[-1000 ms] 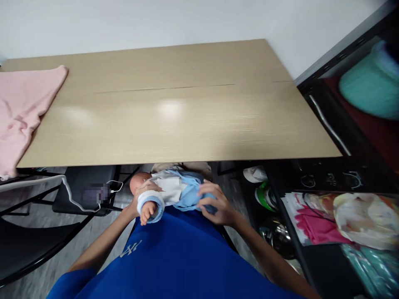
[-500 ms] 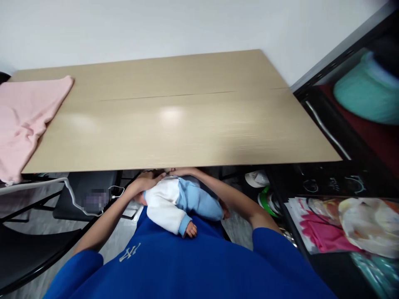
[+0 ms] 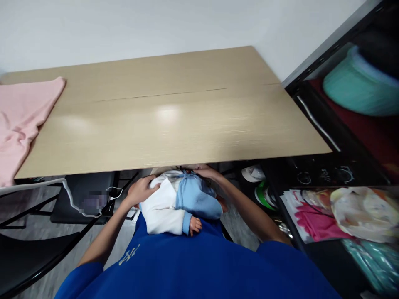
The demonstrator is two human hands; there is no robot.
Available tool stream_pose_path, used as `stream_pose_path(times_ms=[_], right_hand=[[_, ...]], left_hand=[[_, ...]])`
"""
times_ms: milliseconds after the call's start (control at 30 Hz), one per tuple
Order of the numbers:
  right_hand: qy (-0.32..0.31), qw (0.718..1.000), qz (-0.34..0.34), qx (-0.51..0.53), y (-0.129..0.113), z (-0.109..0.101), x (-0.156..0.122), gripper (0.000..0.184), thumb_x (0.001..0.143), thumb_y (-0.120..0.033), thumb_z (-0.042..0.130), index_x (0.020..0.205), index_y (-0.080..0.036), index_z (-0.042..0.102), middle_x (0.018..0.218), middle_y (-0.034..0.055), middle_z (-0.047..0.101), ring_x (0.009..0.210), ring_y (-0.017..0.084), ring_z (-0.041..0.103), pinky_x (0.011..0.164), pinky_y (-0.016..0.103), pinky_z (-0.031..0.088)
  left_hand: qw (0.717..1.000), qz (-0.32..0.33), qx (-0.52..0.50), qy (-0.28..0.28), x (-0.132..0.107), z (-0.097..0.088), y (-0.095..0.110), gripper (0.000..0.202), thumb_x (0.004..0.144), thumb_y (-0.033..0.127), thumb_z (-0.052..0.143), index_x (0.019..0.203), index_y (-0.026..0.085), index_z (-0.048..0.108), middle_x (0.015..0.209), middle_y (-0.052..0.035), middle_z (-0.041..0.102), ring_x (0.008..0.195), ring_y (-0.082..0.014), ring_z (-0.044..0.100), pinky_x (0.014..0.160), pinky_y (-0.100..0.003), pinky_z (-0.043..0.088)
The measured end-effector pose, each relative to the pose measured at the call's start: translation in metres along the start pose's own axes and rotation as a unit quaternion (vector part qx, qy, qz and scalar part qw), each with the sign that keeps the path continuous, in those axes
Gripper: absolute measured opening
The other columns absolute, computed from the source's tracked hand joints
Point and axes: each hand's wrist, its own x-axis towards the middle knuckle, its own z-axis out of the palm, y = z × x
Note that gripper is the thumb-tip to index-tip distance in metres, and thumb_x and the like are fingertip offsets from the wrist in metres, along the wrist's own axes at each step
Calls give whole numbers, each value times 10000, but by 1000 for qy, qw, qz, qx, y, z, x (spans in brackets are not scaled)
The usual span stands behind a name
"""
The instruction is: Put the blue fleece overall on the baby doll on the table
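Note:
A baby doll (image 3: 199,226) lies on its side across my lap, partly under the table edge. It wears a white fleece top (image 3: 160,207) with blue cuffs and light blue trousers (image 3: 199,195). My left hand (image 3: 142,190) grips the top at the doll's upper body, thumb over the white cloth, and covers much of the doll's head. At the waist of the trousers, close to the table edge, my right hand (image 3: 204,171) has its fingers closed on the cloth; its fingertips are partly hidden. One doll hand rests against my blue shirt.
A wooden table (image 3: 187,128) spans the space ahead, its edge just above my hands. Pink cloth (image 3: 25,120) hangs over its left side. Black chairs (image 3: 81,187) and a white cable (image 3: 67,193) are at left. A dark shelf (image 3: 330,261) with packaged items and a teal basket (image 3: 361,87) stands at right.
My left hand has shifted from beneath the table edge back onto the doll's white top. My right hand has moved right to the waist of the trousers. The view has turned slightly right.

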Motion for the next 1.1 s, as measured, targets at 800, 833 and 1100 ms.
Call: stream_pose_path(times_ms=[800,833,1100], right_hand=[[135,947,184,-227,43,35,-152,450,1186,-516,666,1426,-137,702,1239,214,893,1232,395,875,943,387,583],[135,947,187,-225,46,33,-151,434,1183,-497,678,1418,-133,713,1246,212,894,1251,391,871,958,382,581],[143,941,198,-234,57,22,-148,428,1140,-467,738,1347,-106,837,1261,244,901,1279,412,865,982,389,595]], left_hand=[[991,-119,63,20,-3,1,12,387,1133,585,556,1207,238,710,1265,-194,880,1241,-420,831,902,-383,554],[991,-120,64,21,-3,1,12,392,1137,589,550,1207,237,705,1274,-199,879,1248,-423,830,900,-384,551],[990,-116,71,22,-2,6,7,435,1144,610,512,1254,228,687,1300,-234,869,1281,-459,821,918,-410,547]])
